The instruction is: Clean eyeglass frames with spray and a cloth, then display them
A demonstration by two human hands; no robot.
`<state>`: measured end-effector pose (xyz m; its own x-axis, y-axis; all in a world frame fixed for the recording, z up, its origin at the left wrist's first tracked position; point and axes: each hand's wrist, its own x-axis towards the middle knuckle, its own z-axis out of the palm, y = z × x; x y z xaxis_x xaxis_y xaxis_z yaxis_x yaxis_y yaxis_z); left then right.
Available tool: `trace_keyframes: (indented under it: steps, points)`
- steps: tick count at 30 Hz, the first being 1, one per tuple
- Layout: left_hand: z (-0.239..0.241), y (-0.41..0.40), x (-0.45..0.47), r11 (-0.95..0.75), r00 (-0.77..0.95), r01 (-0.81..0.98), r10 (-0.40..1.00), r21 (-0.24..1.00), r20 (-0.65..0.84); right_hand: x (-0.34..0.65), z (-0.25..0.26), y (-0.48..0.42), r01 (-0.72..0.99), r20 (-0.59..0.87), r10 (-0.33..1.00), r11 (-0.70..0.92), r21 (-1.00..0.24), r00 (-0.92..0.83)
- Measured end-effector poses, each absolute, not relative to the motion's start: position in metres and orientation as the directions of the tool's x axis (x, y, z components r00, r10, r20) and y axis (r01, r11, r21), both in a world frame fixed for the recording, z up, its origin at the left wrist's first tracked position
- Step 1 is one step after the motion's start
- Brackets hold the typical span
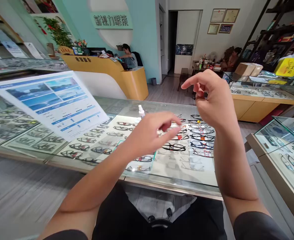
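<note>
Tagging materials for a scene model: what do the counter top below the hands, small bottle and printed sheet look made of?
Counter top: glossy clear glass, by its reflections and the eyeglasses showing through.
Small bottle: probably plastic, smooth opaque white, by its molded-looking top.
Printed sheet: likely paper or card, thin and flat; lamination unclear.

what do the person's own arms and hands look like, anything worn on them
The left hand and right hand are ungloved, and no jewellery or watch shows on either. Both forearms are bare too. Short, plain dark sleeves cover the upper arms at the picture's bottom edge, with no visible markings.
</note>
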<state>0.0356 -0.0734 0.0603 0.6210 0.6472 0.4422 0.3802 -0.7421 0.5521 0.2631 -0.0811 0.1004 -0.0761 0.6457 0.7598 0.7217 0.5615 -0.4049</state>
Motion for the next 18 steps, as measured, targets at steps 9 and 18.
trace_keyframes:
  steps: [9, 18]
  points:
    - [-0.173, -0.212, -0.060, 0.312, 0.561, 0.202, 0.740, 0.928, -0.371, 0.242, 0.101, -0.120, 0.648, 0.786, 0.600, 0.661, -0.379, -0.152]
    - [-0.340, -0.205, -0.050, 0.627, -0.080, -0.468, 0.671, 0.622, -0.737, 0.280, 0.023, -0.155, 0.832, 0.496, 0.867, 0.310, -0.460, -0.049]
